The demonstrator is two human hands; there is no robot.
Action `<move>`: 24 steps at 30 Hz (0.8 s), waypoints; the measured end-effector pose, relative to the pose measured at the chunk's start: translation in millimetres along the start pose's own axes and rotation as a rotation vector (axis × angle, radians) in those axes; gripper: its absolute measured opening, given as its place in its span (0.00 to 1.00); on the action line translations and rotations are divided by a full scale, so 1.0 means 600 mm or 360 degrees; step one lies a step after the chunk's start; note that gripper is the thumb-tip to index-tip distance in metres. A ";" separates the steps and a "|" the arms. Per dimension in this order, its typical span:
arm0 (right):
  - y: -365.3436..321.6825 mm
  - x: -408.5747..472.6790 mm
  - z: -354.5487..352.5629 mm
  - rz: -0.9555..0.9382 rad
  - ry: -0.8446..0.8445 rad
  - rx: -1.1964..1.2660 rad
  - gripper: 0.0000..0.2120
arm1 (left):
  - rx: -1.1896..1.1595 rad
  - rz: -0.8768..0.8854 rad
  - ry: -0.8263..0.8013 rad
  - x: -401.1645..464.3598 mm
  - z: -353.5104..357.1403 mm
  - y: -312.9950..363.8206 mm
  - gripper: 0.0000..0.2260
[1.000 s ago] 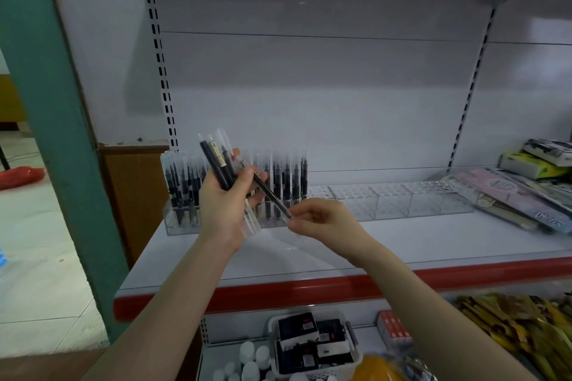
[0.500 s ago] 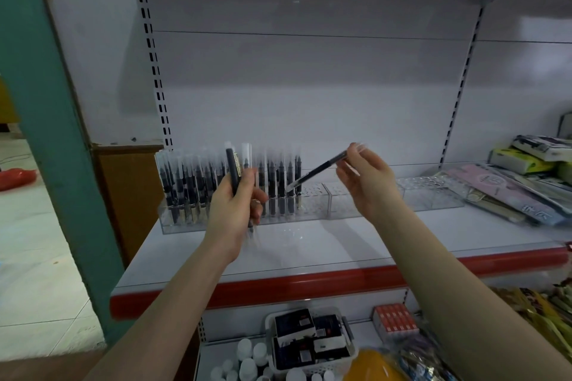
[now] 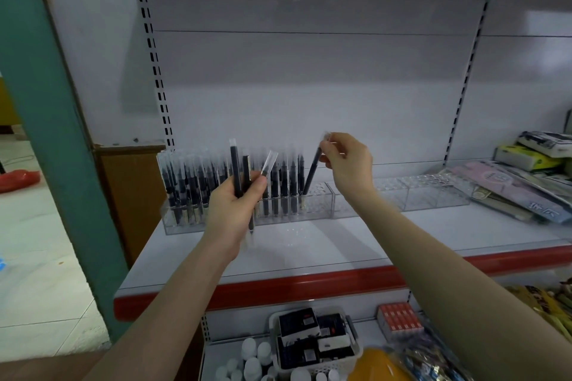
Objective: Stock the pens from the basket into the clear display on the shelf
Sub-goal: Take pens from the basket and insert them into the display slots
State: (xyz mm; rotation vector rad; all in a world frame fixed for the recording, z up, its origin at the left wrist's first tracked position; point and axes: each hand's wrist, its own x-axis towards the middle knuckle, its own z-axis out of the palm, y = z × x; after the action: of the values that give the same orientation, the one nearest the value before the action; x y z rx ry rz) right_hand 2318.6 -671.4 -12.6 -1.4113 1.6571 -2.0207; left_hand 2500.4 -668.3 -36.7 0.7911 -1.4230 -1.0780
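The right hand (image 3: 348,164) pinches the clear top end of a slim black pen with a clear cap (image 3: 311,175), fingers curled tight round it. The pen leans, its lower tip sitting at the top of the clear plastic display with rows of holes (image 3: 318,204) on the white shelf with a red front edge (image 3: 309,283), just at the right end of the standing row of black pens (image 3: 192,182).

The left hand (image 3: 236,207) has its grip closed round a small bunch of black pens (image 3: 240,173), which stick up toward 12 o'clock, one clear cap slanting toward 1 o'clock.

At 3 o'clock on the shelf lie pink flat packets (image 3: 507,192) with printed characters too blurred to read. At 6 o'clock, on the lower shelf, a white plastic basket (image 3: 356,349) carries black boxes with small white labels, also unreadable; a red-orange box (image 3: 399,320) sits at its right.
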 end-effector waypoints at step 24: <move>0.007 0.017 0.016 0.0086 -0.0420 -0.0438 0.08 | -0.0194 0.0102 -0.0129 -0.008 -0.006 0.003 0.16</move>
State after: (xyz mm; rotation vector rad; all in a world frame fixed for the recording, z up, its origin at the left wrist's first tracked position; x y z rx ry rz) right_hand 2318.4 -686.0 -11.3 -1.6171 1.8801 -1.5419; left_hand 2504.6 -663.9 -36.7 0.6171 -1.4265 -1.1467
